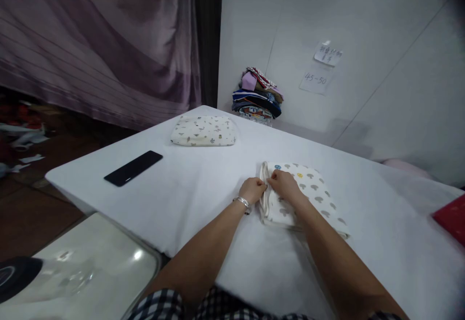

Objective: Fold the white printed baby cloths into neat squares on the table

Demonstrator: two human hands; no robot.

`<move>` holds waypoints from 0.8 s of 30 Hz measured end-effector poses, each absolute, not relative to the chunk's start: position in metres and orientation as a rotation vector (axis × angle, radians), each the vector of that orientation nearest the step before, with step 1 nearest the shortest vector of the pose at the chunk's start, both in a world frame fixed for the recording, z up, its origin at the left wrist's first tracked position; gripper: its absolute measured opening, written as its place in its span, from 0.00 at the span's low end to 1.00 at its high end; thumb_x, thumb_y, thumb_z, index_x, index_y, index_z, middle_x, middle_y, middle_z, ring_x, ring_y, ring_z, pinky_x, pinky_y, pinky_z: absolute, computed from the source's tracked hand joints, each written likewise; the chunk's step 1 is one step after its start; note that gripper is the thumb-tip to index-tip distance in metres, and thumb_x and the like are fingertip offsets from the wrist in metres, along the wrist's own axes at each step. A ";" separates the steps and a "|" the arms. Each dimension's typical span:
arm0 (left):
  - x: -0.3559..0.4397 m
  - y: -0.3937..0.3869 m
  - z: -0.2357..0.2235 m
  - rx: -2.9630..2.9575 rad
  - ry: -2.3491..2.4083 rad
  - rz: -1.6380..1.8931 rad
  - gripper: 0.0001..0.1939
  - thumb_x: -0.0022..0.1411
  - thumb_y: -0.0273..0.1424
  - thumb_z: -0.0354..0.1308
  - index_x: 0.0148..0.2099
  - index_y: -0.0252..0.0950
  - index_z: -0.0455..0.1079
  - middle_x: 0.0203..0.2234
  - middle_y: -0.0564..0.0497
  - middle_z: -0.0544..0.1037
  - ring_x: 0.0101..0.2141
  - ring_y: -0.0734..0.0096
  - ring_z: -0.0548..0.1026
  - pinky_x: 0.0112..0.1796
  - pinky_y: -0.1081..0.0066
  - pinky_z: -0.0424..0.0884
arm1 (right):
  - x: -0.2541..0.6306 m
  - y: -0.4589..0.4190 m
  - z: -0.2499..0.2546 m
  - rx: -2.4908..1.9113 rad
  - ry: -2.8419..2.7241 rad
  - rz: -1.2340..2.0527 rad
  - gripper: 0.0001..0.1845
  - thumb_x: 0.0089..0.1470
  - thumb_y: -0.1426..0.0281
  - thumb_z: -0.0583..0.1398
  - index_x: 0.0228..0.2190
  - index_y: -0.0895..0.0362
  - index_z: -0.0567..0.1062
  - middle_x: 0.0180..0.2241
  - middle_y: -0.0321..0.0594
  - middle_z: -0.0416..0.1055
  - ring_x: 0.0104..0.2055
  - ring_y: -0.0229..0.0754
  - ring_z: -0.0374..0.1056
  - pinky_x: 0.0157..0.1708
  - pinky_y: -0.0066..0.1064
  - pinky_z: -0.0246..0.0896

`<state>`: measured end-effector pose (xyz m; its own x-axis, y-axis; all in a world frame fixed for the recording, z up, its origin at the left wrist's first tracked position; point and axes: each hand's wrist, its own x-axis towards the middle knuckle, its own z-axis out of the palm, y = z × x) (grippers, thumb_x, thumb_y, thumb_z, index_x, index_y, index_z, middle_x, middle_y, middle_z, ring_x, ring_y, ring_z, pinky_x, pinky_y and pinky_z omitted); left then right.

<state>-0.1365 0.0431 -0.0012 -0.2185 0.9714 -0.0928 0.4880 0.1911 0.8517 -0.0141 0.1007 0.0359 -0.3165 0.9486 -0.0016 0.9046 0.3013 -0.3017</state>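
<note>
A folded white cloth (316, 191) printed with grey mushroom shapes and a few coloured spots lies on the white-covered table (189, 184). My left hand (252, 190), with a silver bracelet at the wrist, pinches the layered left edge of this cloth. Close beside it, my right hand (285, 184) reaches across the cloth, its thumb and fingers closed on the same edge. The fingertips of both hands nearly meet there. Farther back sits a second folded cloth (204, 131), cream with small printed figures, apart from both hands.
A black phone (133, 168) rests at the table's left. Behind the back edge rises a stack of folded fabrics (257, 95) against the wall. A pale, glossy surface (90, 262) stands at the lower left. Something red (451, 218) lies at the right edge.
</note>
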 end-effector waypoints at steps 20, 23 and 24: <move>-0.134 0.042 -0.001 1.465 1.803 1.023 0.07 0.51 0.34 0.56 0.28 0.37 0.71 0.21 0.56 0.73 0.24 0.75 0.68 0.24 0.76 0.58 | -0.006 0.085 0.062 -1.776 -2.575 0.278 0.17 0.53 0.59 0.54 0.26 0.57 0.75 0.28 0.44 0.73 0.31 0.41 0.67 0.25 0.27 0.47; -0.134 0.041 0.001 1.473 1.817 0.974 0.06 0.50 0.34 0.56 0.29 0.37 0.71 0.22 0.55 0.74 0.24 0.75 0.68 0.24 0.76 0.57 | -0.007 0.086 0.053 -1.786 -2.601 0.370 0.17 0.53 0.59 0.55 0.26 0.58 0.76 0.27 0.45 0.73 0.31 0.42 0.67 0.25 0.27 0.48; -0.134 0.041 0.001 1.473 1.816 0.966 0.06 0.49 0.33 0.56 0.29 0.38 0.71 0.23 0.55 0.74 0.25 0.74 0.69 0.24 0.76 0.58 | -0.007 0.086 0.051 -1.775 -2.594 0.403 0.17 0.53 0.59 0.55 0.26 0.58 0.76 0.27 0.45 0.73 0.30 0.41 0.67 0.25 0.27 0.48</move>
